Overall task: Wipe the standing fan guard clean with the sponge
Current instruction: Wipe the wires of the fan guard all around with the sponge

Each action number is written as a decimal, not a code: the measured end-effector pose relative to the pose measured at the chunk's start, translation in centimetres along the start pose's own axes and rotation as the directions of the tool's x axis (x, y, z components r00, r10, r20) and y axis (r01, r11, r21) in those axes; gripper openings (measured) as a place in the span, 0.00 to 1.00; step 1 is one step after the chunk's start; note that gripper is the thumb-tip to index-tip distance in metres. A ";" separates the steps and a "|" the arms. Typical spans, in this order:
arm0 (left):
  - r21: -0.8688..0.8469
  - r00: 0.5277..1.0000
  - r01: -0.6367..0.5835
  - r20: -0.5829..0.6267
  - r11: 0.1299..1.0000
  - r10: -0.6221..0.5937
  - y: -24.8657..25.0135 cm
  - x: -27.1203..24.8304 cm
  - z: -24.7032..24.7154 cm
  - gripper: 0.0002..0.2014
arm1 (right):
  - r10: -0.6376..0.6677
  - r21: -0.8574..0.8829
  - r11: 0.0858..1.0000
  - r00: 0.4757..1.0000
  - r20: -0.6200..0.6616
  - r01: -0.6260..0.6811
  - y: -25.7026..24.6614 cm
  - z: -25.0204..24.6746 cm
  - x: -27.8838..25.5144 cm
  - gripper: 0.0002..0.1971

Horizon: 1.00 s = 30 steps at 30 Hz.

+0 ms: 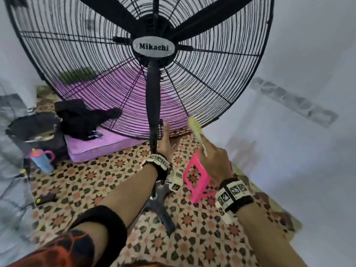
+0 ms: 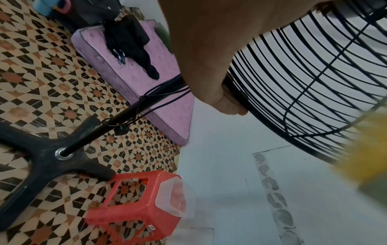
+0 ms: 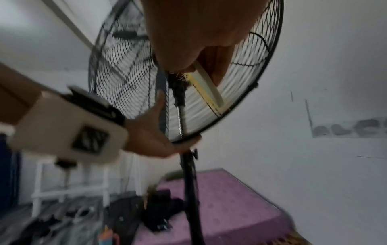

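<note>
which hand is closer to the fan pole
Left. The left hand grips the fan guard's bottom rim right beside the pole; the right hand holds the sponge off to the right.

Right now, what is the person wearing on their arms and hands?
Both hands are bare. Each wrist has a black band ringed with cream blocks printed with black-and-white square patterns. A cream camera box hangs under the left wrist. A wide black band circles the left forearm near the elbow, above a black sleeve with orange-red streaks.
</note>
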<state>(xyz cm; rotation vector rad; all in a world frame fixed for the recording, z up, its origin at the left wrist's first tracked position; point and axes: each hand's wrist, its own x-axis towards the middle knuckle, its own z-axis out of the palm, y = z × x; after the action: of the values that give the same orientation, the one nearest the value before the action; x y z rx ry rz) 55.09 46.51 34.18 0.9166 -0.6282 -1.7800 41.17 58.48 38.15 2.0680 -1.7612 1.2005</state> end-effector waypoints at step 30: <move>-0.049 0.999 -0.006 0.037 0.999 0.008 -0.8 1.2 -0.8 0.44 | 0.828 0.756 -0.097 0.369 0.422 -0.647 4.5 3.6 -0.7 0.08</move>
<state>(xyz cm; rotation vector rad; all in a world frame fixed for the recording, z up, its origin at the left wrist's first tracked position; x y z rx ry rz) 55.04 45.68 32.72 0.8489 -0.6078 -1.8020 38.86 55.56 33.66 0.6391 -2.6167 3.0664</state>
